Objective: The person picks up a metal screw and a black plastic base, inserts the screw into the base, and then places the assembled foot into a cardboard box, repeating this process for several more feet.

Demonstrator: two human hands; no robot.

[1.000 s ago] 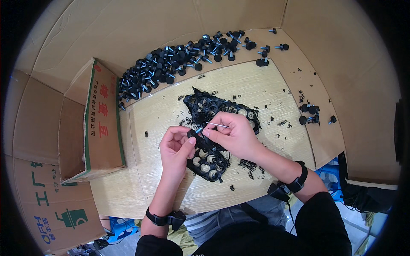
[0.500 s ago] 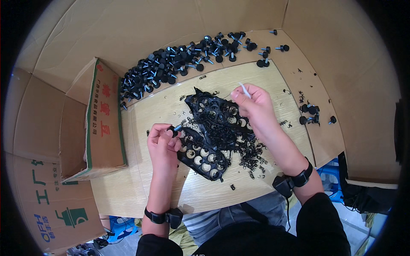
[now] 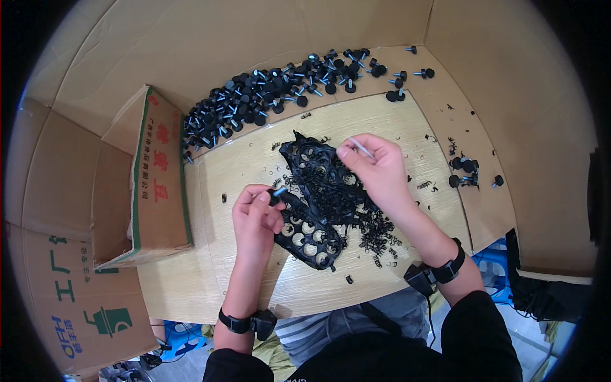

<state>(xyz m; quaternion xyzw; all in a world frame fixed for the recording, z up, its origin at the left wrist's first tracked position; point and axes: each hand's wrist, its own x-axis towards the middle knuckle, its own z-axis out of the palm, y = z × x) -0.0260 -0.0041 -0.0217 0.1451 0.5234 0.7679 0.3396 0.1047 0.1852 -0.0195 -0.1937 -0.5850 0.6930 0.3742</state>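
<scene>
Between the thumb and fingers of my left hand is a black-headed screw, its metal shank pointing up and to the right. My right hand pinches a thin white stick-like tool, its exact kind unclear. The two hands are apart, on either side of a black rubbery sheet full of round holes, lying crumpled on the board. Small curled black trimmings are strewn over and beside the sheet, thickest to its right.
A heap of black-headed screws lies along the far cardboard edge. A few more screws sit at the right. An open cardboard box stands at the left. Tall cardboard walls surround the wooden board.
My left hand has shifted slightly right with the screw. My right hand has drawn a little left, and the white tool in it has tilted flatter.
</scene>
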